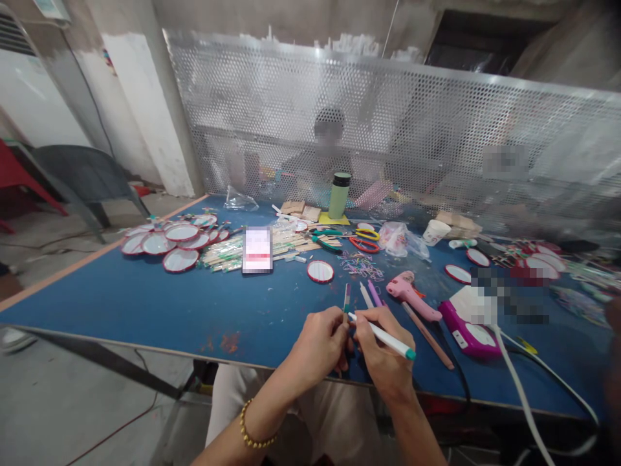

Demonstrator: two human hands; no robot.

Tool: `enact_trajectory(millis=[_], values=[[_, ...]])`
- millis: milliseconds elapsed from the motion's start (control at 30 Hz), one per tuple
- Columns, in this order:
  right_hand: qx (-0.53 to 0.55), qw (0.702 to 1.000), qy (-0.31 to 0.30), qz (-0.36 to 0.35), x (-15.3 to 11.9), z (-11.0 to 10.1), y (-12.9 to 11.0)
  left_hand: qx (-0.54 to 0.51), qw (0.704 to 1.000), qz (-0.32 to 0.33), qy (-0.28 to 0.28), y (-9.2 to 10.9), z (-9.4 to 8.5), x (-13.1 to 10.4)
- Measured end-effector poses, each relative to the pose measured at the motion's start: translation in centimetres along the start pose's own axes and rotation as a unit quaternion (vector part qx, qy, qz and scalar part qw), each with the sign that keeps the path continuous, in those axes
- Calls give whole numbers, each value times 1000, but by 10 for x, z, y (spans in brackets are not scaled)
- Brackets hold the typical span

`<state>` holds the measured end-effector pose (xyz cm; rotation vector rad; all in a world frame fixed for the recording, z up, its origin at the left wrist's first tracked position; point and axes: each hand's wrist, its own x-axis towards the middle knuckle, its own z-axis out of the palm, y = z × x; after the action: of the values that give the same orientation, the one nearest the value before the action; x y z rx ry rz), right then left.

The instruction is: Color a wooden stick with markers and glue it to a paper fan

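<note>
My left hand (pixel 323 343) is closed on a thin stick (pixel 347 294) that stands nearly upright, with purple and green bands showing. Its lower part is hidden by my fingers. In my right hand (pixel 388 353) is a white marker pen (pixel 388 338) with a green end, held in a writing grip. The marker's tip points at the stick close to my left fingers; whether it touches I cannot tell. Just beyond lie a purple pen (pixel 374 294) and a white pen (pixel 366 296). A round white disc with a red rim (pixel 320 272) lies farther off.
A pink glue gun (pixel 412 294), a brown stick (pixel 427 336) and a purple power strip (pixel 468 333) with cables lie right. Left are several red-rimmed discs (pixel 180 260), wooden sticks (pixel 223 254) and a phone (pixel 257 251). Scissors (pixel 365 244), pliers (pixel 327 241) and a green bottle (pixel 339 197) stand behind.
</note>
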<state>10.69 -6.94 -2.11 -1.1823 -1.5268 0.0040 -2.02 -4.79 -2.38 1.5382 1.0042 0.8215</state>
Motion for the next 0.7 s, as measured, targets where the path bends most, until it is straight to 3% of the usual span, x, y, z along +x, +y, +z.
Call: enact_trajectory(millis=[700], values=[[4,1000,-9,7,0,-1,2,11,1000,16,4,-1,0,-1]])
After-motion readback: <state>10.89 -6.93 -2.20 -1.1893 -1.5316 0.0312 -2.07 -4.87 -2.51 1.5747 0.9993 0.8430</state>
